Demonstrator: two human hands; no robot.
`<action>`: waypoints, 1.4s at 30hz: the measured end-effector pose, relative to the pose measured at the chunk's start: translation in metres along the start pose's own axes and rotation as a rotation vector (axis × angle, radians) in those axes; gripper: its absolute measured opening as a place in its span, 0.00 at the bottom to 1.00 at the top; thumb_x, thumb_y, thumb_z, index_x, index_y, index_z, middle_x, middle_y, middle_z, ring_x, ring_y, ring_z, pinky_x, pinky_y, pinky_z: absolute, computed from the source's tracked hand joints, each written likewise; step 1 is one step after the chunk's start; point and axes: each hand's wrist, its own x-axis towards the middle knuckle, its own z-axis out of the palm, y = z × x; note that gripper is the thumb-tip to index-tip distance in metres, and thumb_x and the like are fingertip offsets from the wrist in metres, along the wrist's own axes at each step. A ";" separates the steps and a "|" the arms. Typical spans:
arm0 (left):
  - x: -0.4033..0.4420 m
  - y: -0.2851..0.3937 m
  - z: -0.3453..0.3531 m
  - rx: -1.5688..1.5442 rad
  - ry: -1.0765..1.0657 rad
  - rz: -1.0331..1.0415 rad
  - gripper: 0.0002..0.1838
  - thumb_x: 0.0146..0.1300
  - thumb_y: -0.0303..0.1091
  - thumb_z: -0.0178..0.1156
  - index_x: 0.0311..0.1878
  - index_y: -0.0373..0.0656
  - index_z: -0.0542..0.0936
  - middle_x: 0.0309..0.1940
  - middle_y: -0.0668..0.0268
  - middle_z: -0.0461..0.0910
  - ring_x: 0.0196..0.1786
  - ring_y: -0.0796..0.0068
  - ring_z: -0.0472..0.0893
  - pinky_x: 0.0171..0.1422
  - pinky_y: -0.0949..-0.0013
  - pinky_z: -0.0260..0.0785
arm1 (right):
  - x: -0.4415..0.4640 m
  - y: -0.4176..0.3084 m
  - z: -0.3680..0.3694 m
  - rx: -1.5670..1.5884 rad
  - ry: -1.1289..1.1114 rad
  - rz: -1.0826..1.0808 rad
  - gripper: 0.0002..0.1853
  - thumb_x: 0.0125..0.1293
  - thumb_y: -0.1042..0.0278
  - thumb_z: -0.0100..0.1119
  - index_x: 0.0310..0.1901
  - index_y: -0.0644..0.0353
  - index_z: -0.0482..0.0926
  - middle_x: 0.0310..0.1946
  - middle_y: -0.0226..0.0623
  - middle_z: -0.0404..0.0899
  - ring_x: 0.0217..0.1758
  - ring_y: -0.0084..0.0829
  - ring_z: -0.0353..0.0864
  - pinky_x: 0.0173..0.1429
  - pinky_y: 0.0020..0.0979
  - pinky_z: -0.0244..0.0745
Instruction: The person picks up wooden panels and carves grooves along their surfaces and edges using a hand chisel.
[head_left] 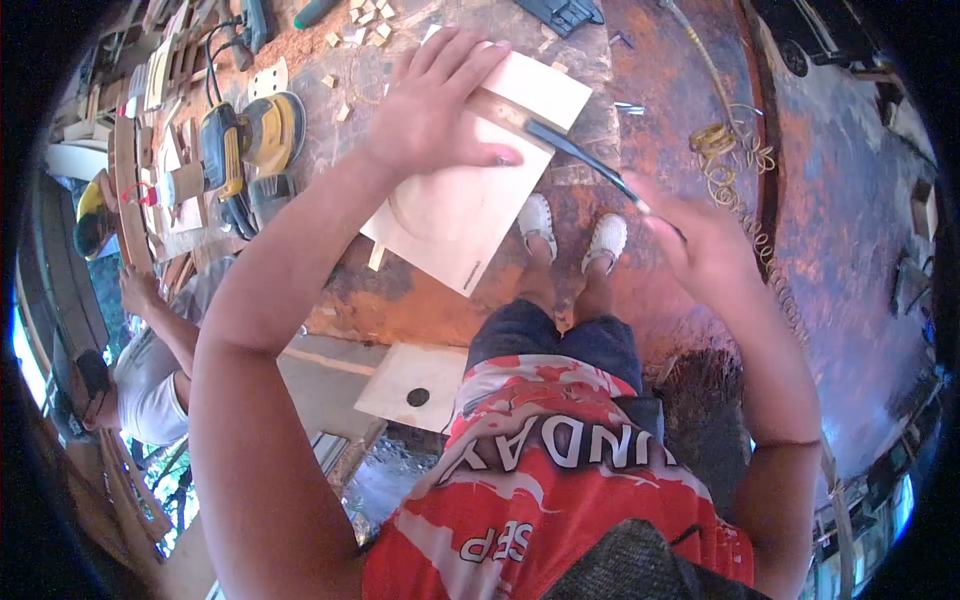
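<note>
A pale flat wooden board (455,215) lies at a slant on the worn work surface, a brown recessed groove (500,112) crossing its upper part. My left hand (430,105) rests over the board's upper left, fingers stretched out and thumb apart, pressing on it. In my right hand (690,235) is a slim dark long-handled tool (580,155), its tip at the right end of the groove. I cannot make out the tool's exact kind. A small wood strip (377,257) sticks out from under the board's lower left edge.
Left of the board stand a yellow-and-black sander (245,140) and a green-tipped tool (92,220). Several small wood blocks (372,22) lie at the top. A coiled yellow hose (715,145) runs down the right. Another person (155,385) is at the far left.
</note>
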 end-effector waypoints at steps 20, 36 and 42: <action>0.005 -0.004 -0.002 -0.056 0.034 0.114 0.62 0.40 0.65 0.78 0.75 0.41 0.64 0.69 0.51 0.66 0.72 0.42 0.66 0.79 0.44 0.58 | -0.005 0.003 -0.001 0.044 0.006 0.028 0.26 0.73 0.61 0.59 0.71 0.31 0.73 0.35 0.47 0.82 0.39 0.51 0.84 0.44 0.49 0.79; 0.003 -0.004 -0.003 -0.062 0.035 0.058 0.61 0.38 0.63 0.80 0.74 0.41 0.66 0.69 0.52 0.67 0.73 0.44 0.66 0.77 0.47 0.62 | 0.012 -0.004 -0.001 0.151 -0.047 -0.009 0.26 0.73 0.65 0.59 0.72 0.39 0.73 0.49 0.49 0.85 0.47 0.52 0.85 0.51 0.47 0.80; 0.003 -0.008 -0.003 -0.077 0.073 0.087 0.61 0.39 0.64 0.79 0.74 0.41 0.65 0.70 0.52 0.66 0.74 0.44 0.65 0.78 0.47 0.61 | 0.006 -0.002 -0.003 0.076 0.005 -0.011 0.25 0.74 0.65 0.58 0.71 0.41 0.74 0.53 0.48 0.84 0.52 0.50 0.85 0.53 0.46 0.81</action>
